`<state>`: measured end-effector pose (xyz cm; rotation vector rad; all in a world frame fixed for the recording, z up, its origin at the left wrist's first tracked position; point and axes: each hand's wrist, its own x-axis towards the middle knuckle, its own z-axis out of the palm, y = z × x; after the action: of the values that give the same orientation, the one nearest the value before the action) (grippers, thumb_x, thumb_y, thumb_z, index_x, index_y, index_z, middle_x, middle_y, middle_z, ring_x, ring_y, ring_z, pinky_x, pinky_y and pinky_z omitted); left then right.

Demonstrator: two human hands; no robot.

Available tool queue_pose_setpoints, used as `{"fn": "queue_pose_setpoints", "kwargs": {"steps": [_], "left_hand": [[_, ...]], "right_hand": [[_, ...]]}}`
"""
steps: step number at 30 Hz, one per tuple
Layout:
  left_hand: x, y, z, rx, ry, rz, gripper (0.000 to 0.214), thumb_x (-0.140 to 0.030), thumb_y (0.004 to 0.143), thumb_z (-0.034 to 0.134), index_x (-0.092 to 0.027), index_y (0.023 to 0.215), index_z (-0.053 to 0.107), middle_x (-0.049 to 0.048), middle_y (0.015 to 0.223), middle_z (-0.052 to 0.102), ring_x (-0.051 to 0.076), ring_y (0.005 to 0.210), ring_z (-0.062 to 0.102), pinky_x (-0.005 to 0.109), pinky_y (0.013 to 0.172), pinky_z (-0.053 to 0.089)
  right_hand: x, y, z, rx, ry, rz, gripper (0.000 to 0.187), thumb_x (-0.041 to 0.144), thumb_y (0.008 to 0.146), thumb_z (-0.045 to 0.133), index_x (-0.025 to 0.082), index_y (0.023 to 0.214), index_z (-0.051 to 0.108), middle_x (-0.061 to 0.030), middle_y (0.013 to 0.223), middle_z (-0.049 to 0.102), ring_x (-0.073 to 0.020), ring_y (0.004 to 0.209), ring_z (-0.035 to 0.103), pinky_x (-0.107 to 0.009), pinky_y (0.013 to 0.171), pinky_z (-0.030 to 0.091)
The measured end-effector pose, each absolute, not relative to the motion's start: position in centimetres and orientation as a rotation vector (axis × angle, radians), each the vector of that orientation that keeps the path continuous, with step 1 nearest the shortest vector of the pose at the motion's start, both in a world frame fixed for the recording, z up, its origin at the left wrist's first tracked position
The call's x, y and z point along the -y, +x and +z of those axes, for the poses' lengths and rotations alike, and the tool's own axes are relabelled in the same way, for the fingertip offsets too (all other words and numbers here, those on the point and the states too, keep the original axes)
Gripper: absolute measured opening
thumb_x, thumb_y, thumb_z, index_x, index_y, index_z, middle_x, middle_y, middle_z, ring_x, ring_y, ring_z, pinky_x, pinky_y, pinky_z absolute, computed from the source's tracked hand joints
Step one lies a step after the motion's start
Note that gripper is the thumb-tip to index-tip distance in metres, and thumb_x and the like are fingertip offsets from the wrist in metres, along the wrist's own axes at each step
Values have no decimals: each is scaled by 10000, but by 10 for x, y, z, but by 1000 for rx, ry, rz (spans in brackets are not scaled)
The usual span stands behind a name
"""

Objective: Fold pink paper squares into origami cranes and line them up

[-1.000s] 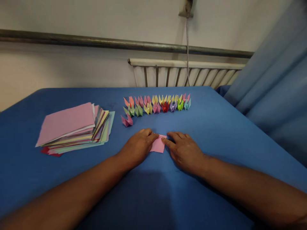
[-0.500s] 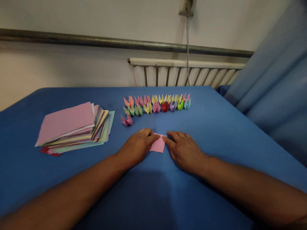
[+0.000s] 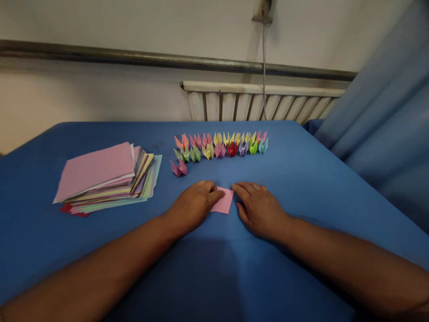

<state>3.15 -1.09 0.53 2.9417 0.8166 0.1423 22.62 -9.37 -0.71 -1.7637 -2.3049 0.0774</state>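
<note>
A small folded pink paper (image 3: 224, 202) lies flat on the blue table (image 3: 301, 179) between my hands. My left hand (image 3: 194, 206) rests on its left part, fingers laid flat and pressing it down. My right hand (image 3: 258, 209) lies palm down just right of the paper, fingers stretched out, the fingertips at its upper right corner. Beyond the hands stand two rows of several small folded paper figures (image 3: 221, 146) in many colours, with one magenta figure (image 3: 178, 168) apart at the left.
A loose stack of coloured paper sheets (image 3: 105, 181), pink on top, lies at the left of the table. Behind the table runs a metal rail and a radiator (image 3: 261, 100) along the wall. A blue curtain (image 3: 385, 112) hangs at the right.
My right hand has slid slightly right, off the pink paper's top edge, uncovering more of the sheet. My left hand stays pressed on it.
</note>
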Motion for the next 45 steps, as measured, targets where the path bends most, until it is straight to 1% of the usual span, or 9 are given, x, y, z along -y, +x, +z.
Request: {"fn": "queue_pose_setpoints", "kwargs": {"steps": [3, 9, 18, 22, 27, 34, 41, 43, 45], "left_hand": [[10, 31, 6, -810, 2954, 104, 294, -254, 951, 379, -225, 1083, 640, 46, 882, 543, 197, 835, 481, 314, 714, 371], [10, 26, 9, -714, 2948, 117, 270, -237, 921, 438, -197, 1113, 624, 63, 923, 572, 199, 842, 504, 326, 751, 401], [14, 24, 15, -701, 2929, 102, 399, -518, 883, 492, -173, 1018, 638, 82, 906, 583, 232, 845, 521, 348, 724, 407], [16, 26, 15, -698, 2964, 120, 348, -459, 902, 485, -175, 1026, 643, 82, 890, 574, 224, 811, 515, 348, 713, 401], [21, 28, 17, -689, 3020, 147, 290, -375, 921, 464, -162, 955, 658, 83, 873, 572, 213, 790, 511, 349, 730, 408], [34, 10, 14, -723, 2917, 215, 262, -318, 921, 469, -180, 1086, 619, 82, 1012, 611, 213, 931, 548, 354, 851, 427], [48, -4, 10, -805, 2780, 365, 257, -289, 913, 475, -199, 1113, 609, 82, 1112, 633, 215, 1039, 559, 370, 924, 417], [48, -2, 10, -815, 2756, 387, 244, -283, 910, 475, -195, 1087, 618, 79, 1057, 646, 210, 1005, 573, 363, 905, 428], [47, 0, 10, -822, 2740, 410, 234, -280, 911, 467, -192, 1057, 628, 75, 1003, 653, 206, 971, 582, 359, 888, 435]], "right_hand": [[92, 227, -8, 2368, -1747, 78, 507, 227, 881, 441, 232, 1388, 445, -116, 1420, 450, -295, 1234, 448, -465, 963, 389], [94, 226, -4, 2377, -1788, 54, 427, 233, 914, 385, 156, 1302, 547, -133, 1381, 497, -292, 1214, 467, -448, 967, 389], [81, 234, -12, 2213, -1695, 145, 324, 193, 890, 436, 125, 1167, 592, -117, 1152, 627, -232, 1068, 533, -380, 930, 414], [73, 236, -15, 2113, -1673, 197, 268, 183, 914, 423, 150, 1121, 589, -94, 1054, 645, -195, 1001, 551, -353, 932, 404], [64, 221, -7, 2103, -1795, 211, 256, 278, 929, 449, 175, 1068, 638, -91, 1009, 634, -191, 966, 564, -323, 884, 410], [38, 207, 10, 2093, -1957, 568, 341, 429, 778, 671, 206, 1028, 604, -33, 887, 672, -175, 781, 605, -271, 660, 408], [43, 209, -5, 2058, -1835, 492, 228, 373, 725, 723, 193, 812, 613, -32, 876, 620, -158, 810, 577, -268, 717, 407], [43, 210, -9, 1986, -1803, 548, 237, 346, 726, 721, 191, 858, 599, -21, 872, 622, -146, 783, 579, -261, 693, 411], [41, 211, -13, 1907, -1762, 657, 347, 352, 734, 718, 192, 1003, 568, -9, 863, 637, -136, 742, 589, -254, 658, 415]]}}
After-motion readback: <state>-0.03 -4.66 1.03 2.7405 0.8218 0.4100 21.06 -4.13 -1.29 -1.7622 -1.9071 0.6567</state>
